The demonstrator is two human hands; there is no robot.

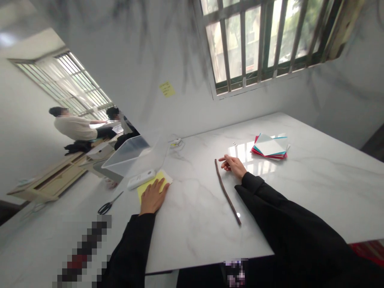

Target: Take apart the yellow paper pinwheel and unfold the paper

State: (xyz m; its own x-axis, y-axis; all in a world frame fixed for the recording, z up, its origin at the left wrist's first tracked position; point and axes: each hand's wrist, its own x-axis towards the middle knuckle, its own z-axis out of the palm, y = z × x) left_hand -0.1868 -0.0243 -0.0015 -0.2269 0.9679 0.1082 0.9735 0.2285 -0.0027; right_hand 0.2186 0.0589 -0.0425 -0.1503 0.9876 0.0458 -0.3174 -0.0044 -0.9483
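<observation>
My left hand (154,195) lies flat with its fingers spread on a yellow sheet of paper (162,175) at the left of the table. A white oblong device (141,179) rests just beyond that hand. My right hand (233,166) hovers over or rests on the tabletop, index finger stretched out and the other fingers loosely curled, holding nothing visible. Its fingertip is close to the upper end of a thin brown stick (225,193), which lies lengthwise on the marble-patterned table (192,232). Whether the finger touches the stick is hard to tell.
Black-handled scissors (105,207) lie to the left. A clear plastic bin (126,154) stands beyond my left hand. Fanned coloured sheets (270,146) sit at the far right, and a cable with a white plug (177,142) lies by the wall. Two people (75,125) are in the left background.
</observation>
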